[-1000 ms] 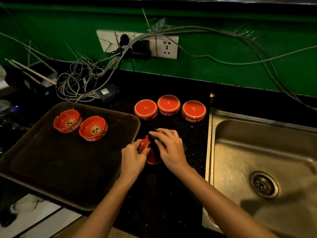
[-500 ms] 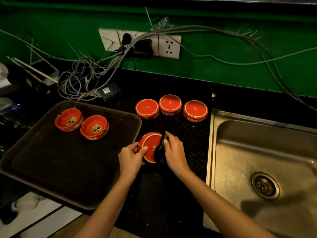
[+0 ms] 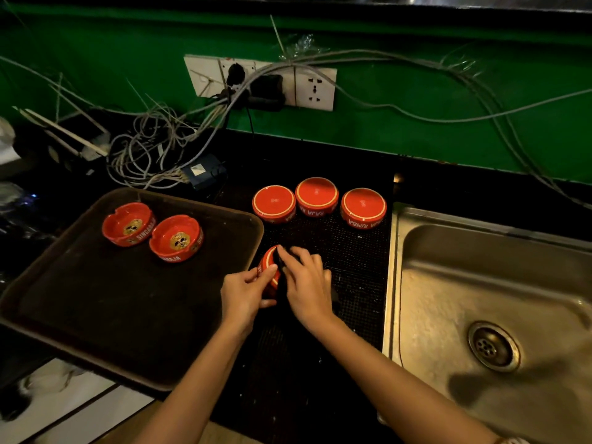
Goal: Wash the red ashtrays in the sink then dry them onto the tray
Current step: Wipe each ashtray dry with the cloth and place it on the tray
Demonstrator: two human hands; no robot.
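Note:
My left hand [image 3: 245, 291] grips a red ashtray [image 3: 268, 267] held on edge above the black mat [image 3: 352, 267]. My right hand [image 3: 306, 283] presses a dark cloth [image 3: 282, 261] against that ashtray's right side. Two red ashtrays [image 3: 128, 223] [image 3: 176, 238] sit upright at the far left of the brown tray [image 3: 128, 315]. Three more red ashtrays [image 3: 274, 203] [image 3: 316, 195] [image 3: 363, 207] lie upside down in a row at the back of the mat. The steel sink [image 3: 480, 283] is on the right, with its drain [image 3: 491, 346] near the front.
A tangle of grey cables [image 3: 153, 155] and a dark adapter [image 3: 203, 171] lie behind the tray. A wall socket strip [image 3: 259, 81] with plugs is on the green wall [image 3: 448, 91]. The tray overhangs the counter's front edge.
The held ashtray has been turned from showing its flat base to standing on edge. My right hand with the cloth moved over its right side.

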